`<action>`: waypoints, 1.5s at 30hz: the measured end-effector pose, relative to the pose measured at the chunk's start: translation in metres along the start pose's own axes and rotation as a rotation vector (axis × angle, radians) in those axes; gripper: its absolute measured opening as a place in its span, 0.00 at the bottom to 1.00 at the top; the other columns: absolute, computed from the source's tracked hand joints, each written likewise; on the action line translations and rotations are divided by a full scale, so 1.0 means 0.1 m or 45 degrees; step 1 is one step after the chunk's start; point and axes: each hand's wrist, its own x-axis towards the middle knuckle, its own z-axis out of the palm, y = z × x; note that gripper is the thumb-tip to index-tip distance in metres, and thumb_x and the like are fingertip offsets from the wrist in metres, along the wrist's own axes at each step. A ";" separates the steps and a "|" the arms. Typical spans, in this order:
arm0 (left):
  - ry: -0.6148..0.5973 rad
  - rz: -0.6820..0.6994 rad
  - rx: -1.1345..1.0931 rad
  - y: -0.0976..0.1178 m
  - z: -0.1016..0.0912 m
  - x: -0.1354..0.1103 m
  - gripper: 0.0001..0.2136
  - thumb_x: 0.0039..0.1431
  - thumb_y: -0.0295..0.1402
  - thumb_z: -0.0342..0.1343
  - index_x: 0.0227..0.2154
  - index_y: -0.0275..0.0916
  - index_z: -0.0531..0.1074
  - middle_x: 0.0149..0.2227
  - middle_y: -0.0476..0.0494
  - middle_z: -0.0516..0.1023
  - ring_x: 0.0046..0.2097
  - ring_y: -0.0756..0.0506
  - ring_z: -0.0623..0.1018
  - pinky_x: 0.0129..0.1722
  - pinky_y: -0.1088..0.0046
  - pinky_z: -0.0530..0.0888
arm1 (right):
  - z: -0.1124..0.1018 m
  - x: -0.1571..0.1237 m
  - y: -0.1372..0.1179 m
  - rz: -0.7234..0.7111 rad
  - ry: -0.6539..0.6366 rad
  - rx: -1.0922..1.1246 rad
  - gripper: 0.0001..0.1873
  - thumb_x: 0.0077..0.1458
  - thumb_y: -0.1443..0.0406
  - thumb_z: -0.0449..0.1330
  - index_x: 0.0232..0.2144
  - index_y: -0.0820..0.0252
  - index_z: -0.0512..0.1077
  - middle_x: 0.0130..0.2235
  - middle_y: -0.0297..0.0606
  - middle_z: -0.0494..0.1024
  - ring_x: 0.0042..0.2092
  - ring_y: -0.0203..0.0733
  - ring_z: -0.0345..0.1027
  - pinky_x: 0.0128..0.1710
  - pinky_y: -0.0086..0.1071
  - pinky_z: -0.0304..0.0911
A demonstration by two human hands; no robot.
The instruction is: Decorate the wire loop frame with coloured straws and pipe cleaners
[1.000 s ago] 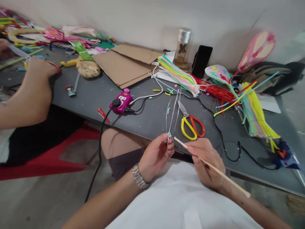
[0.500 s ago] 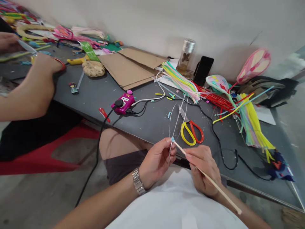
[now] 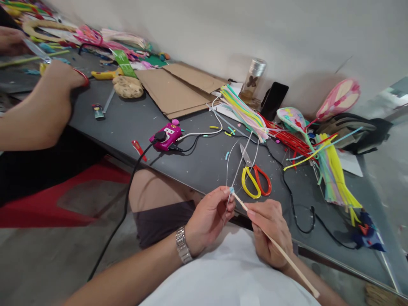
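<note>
My left hand [image 3: 210, 216], with a metal watch on its wrist, pinches a bundle of thin pale wires [image 3: 237, 163] just below a small light-blue bead [image 3: 231, 190]; the wires rise up over the table edge. My right hand [image 3: 269, 229] grips a thin wooden stick [image 3: 280, 250] whose tip touches the bead. Both hands hover over my lap, just in front of the grey table [image 3: 197, 161]. Yellow-and-red-handled scissors [image 3: 253, 176] lie on the table just beyond my hands.
A magenta power strip [image 3: 165, 137] with black and white cables, cardboard sheets [image 3: 178, 89], bundles of coloured strips [image 3: 245, 111], red sticks, a glass jar [image 3: 253, 78], a black phone and fan-shaped crafts lie on the table. Another person's arm [image 3: 38, 112] works at far left.
My right hand brought the stick's tip leftward until it met the blue bead held by my left hand. The view drifted slightly; the other person's arm stayed at the left.
</note>
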 end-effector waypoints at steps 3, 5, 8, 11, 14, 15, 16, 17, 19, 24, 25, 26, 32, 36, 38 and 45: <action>0.001 0.014 0.002 -0.02 -0.01 0.01 0.15 0.51 0.36 0.70 0.27 0.36 0.68 0.27 0.52 0.66 0.27 0.55 0.64 0.26 0.81 0.64 | 0.00 0.00 0.00 -0.010 -0.010 -0.027 0.22 0.59 0.78 0.55 0.54 0.61 0.70 0.48 0.48 0.82 0.46 0.45 0.77 0.44 0.44 0.66; 0.000 0.026 0.006 -0.03 -0.02 0.01 0.14 0.51 0.35 0.70 0.27 0.36 0.69 0.27 0.52 0.66 0.27 0.55 0.64 0.26 0.80 0.65 | 0.01 0.00 -0.01 -0.013 -0.012 -0.036 0.22 0.58 0.79 0.55 0.54 0.62 0.71 0.48 0.49 0.82 0.46 0.45 0.77 0.44 0.44 0.66; -0.003 0.043 0.018 -0.03 -0.02 0.00 0.14 0.52 0.35 0.70 0.27 0.36 0.69 0.27 0.52 0.67 0.27 0.55 0.64 0.27 0.80 0.65 | 0.01 0.00 -0.02 -0.005 -0.009 -0.043 0.22 0.59 0.78 0.55 0.54 0.62 0.71 0.48 0.48 0.82 0.46 0.45 0.78 0.43 0.43 0.65; -0.002 0.055 0.030 -0.03 -0.01 0.00 0.14 0.53 0.36 0.69 0.27 0.37 0.68 0.27 0.52 0.66 0.27 0.55 0.64 0.28 0.80 0.65 | 0.01 0.00 -0.02 0.007 -0.011 -0.047 0.23 0.59 0.78 0.55 0.54 0.61 0.70 0.48 0.48 0.82 0.46 0.45 0.78 0.43 0.43 0.65; 0.006 0.057 0.039 -0.03 -0.01 0.00 0.14 0.52 0.36 0.69 0.27 0.37 0.68 0.27 0.52 0.66 0.27 0.55 0.64 0.27 0.79 0.65 | 0.01 0.02 -0.03 0.009 -0.007 -0.043 0.22 0.58 0.79 0.56 0.53 0.63 0.71 0.47 0.49 0.82 0.45 0.45 0.77 0.43 0.43 0.65; 0.009 0.056 0.042 -0.03 -0.01 0.00 0.14 0.52 0.36 0.70 0.27 0.37 0.68 0.27 0.52 0.66 0.27 0.54 0.64 0.27 0.79 0.64 | 0.01 0.02 -0.03 0.012 -0.004 -0.039 0.22 0.58 0.79 0.56 0.53 0.63 0.71 0.47 0.49 0.82 0.45 0.44 0.77 0.43 0.43 0.65; 0.013 0.057 0.045 -0.03 -0.01 0.00 0.14 0.52 0.36 0.70 0.27 0.37 0.68 0.27 0.52 0.67 0.27 0.55 0.64 0.27 0.79 0.64 | 0.01 0.02 -0.04 0.019 -0.002 -0.034 0.22 0.57 0.79 0.55 0.52 0.63 0.71 0.47 0.48 0.82 0.45 0.44 0.77 0.43 0.43 0.65; 0.016 0.059 0.048 -0.03 -0.01 0.01 0.15 0.51 0.36 0.70 0.27 0.37 0.68 0.27 0.52 0.66 0.27 0.55 0.64 0.27 0.79 0.64 | 0.01 0.02 -0.04 0.026 -0.005 -0.027 0.22 0.57 0.80 0.55 0.52 0.63 0.71 0.47 0.48 0.82 0.45 0.44 0.77 0.44 0.42 0.66; 0.020 0.063 0.055 -0.03 -0.01 0.01 0.15 0.51 0.36 0.70 0.27 0.37 0.68 0.27 0.52 0.66 0.27 0.55 0.64 0.27 0.79 0.64 | 0.02 0.01 -0.04 0.051 -0.009 -0.006 0.22 0.58 0.80 0.55 0.53 0.62 0.71 0.47 0.48 0.82 0.46 0.44 0.77 0.44 0.43 0.66; 0.026 0.074 0.086 -0.02 0.00 -0.01 0.15 0.51 0.37 0.71 0.27 0.37 0.68 0.27 0.52 0.67 0.27 0.54 0.64 0.28 0.79 0.64 | 0.03 -0.05 -0.03 0.150 0.020 0.065 0.22 0.60 0.78 0.54 0.55 0.59 0.71 0.49 0.47 0.81 0.47 0.46 0.77 0.46 0.45 0.67; 0.029 0.077 0.089 -0.01 0.00 -0.02 0.15 0.50 0.37 0.71 0.27 0.37 0.68 0.27 0.52 0.67 0.27 0.54 0.64 0.28 0.79 0.64 | 0.03 -0.06 -0.03 0.163 0.019 0.080 0.22 0.60 0.77 0.54 0.55 0.58 0.71 0.49 0.46 0.81 0.47 0.46 0.77 0.46 0.45 0.68; 0.032 0.080 0.093 -0.01 0.00 -0.02 0.15 0.50 0.37 0.71 0.27 0.37 0.68 0.27 0.52 0.67 0.27 0.54 0.64 0.28 0.79 0.64 | 0.03 -0.07 -0.03 0.175 0.015 0.095 0.23 0.60 0.77 0.54 0.55 0.58 0.71 0.49 0.46 0.81 0.48 0.46 0.77 0.46 0.46 0.68; 0.032 0.103 0.129 -0.01 0.01 -0.03 0.15 0.51 0.37 0.70 0.27 0.37 0.68 0.27 0.52 0.67 0.27 0.54 0.64 0.27 0.79 0.64 | 0.04 -0.08 -0.04 0.218 0.042 0.152 0.24 0.59 0.79 0.54 0.55 0.59 0.72 0.49 0.47 0.81 0.48 0.47 0.77 0.46 0.46 0.68; 0.026 0.116 0.142 -0.01 0.00 -0.02 0.15 0.52 0.37 0.70 0.28 0.37 0.68 0.27 0.52 0.67 0.27 0.54 0.64 0.27 0.79 0.64 | 0.04 -0.08 -0.04 0.229 0.052 0.175 0.25 0.59 0.79 0.54 0.55 0.59 0.72 0.49 0.46 0.81 0.48 0.47 0.76 0.46 0.46 0.68; 0.024 0.122 0.144 -0.02 -0.01 -0.02 0.14 0.52 0.37 0.69 0.28 0.37 0.68 0.27 0.52 0.67 0.27 0.54 0.64 0.27 0.79 0.64 | 0.04 -0.08 -0.04 0.229 0.050 0.187 0.25 0.58 0.80 0.54 0.55 0.60 0.72 0.49 0.46 0.81 0.49 0.47 0.76 0.47 0.46 0.68; 0.026 0.146 0.166 -0.03 -0.01 -0.02 0.14 0.53 0.36 0.69 0.29 0.37 0.69 0.27 0.52 0.67 0.27 0.54 0.64 0.27 0.79 0.64 | 0.03 -0.08 -0.04 0.248 0.050 0.189 0.25 0.60 0.79 0.54 0.56 0.59 0.71 0.49 0.45 0.81 0.47 0.46 0.76 0.46 0.45 0.68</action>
